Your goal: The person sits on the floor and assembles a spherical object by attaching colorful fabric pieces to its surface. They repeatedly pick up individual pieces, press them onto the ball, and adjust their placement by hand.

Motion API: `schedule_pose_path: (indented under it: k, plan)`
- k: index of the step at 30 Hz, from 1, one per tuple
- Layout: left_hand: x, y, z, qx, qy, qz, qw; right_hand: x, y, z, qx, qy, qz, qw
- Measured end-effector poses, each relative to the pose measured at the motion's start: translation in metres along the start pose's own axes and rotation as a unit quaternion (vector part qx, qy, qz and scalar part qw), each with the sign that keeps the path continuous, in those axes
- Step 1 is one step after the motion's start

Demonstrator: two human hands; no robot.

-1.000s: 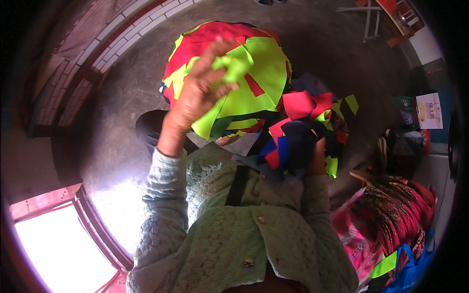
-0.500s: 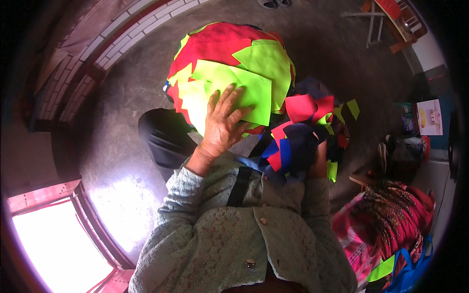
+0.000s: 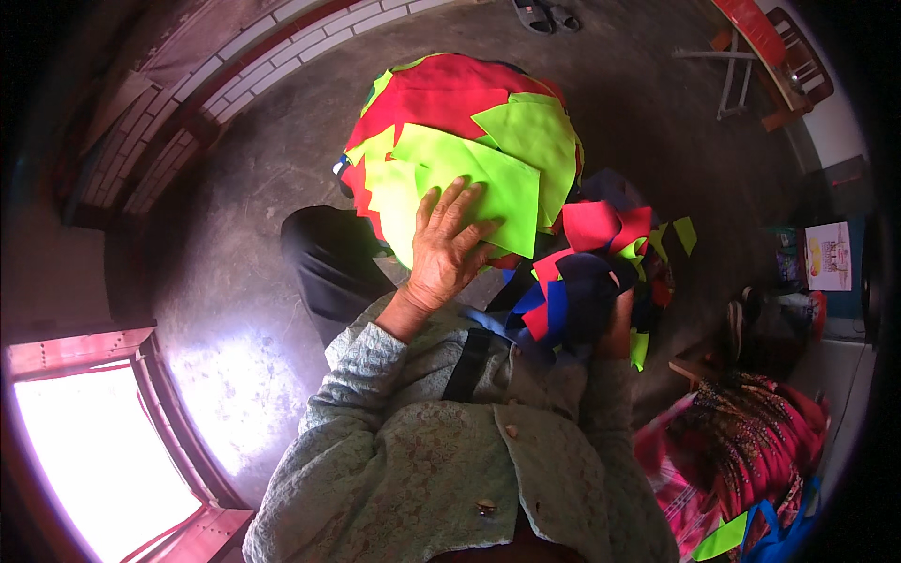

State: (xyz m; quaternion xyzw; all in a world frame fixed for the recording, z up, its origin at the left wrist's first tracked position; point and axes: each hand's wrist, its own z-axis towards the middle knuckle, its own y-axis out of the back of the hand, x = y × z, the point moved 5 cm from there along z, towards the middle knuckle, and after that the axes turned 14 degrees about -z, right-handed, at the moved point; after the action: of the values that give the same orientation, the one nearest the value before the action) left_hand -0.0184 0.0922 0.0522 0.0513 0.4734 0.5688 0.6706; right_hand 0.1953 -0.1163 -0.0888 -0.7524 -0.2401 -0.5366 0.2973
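My left hand (image 3: 445,249) lies flat with its fingers spread on a lime-green cloth piece (image 3: 502,178). That piece rests on a large rounded bundle (image 3: 427,101) covered in red and lime cloth scraps, some with zigzag edges. Beside it, at the right, my right hand (image 3: 619,314) is at a cluster of navy, blue and red scraps. Its thumb tip shows against a navy cloth piece (image 3: 591,298), which it appears to grip; the other fingers are hidden. More red scraps (image 3: 593,225) lie just beyond that hand.
My bent knee (image 3: 328,253) is left of the bundle. Dark slippers (image 3: 535,16) lie on the concrete floor at the top. A wooden chair (image 3: 796,70) stands far right. Patterned pink cloth (image 3: 751,432) and a blue bag (image 3: 779,537) are at the lower right.
The whole scene has shifted slightly right and down in the picture as the view turned. Both hands keep the same places on the cloth.
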Motion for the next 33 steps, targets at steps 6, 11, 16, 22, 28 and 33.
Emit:
schedule_pose_path:
  k: [6,11,16,22,28,33]
  plan:
    - [-0.005,-0.003,0.0,-0.009,0.018,-0.025,0.999,-0.034,0.043,0.023,0.012,-0.05,0.093,0.994]
    - [-0.003,-0.005,-0.008,-0.035,0.023,-0.021,0.999,0.014,-0.011,-0.008,0.016,0.075,-0.021,0.997]
    - [-0.011,-0.005,0.0,-0.058,0.022,-0.006,0.998,0.017,-0.015,-0.001,0.063,0.027,0.101,0.993]
    - [-0.019,-0.001,0.004,-0.041,0.027,-0.026,0.998,0.009,-0.009,0.008,0.132,0.074,0.064,0.986]
    - [-0.014,0.02,0.023,-0.054,0.025,0.007,0.998,0.048,-0.047,-0.008,0.041,-0.029,0.139,0.989]
    - [0.021,0.017,0.063,-0.046,0.015,0.084,0.995,0.002,-0.011,0.02,0.015,-0.026,0.074,0.997]
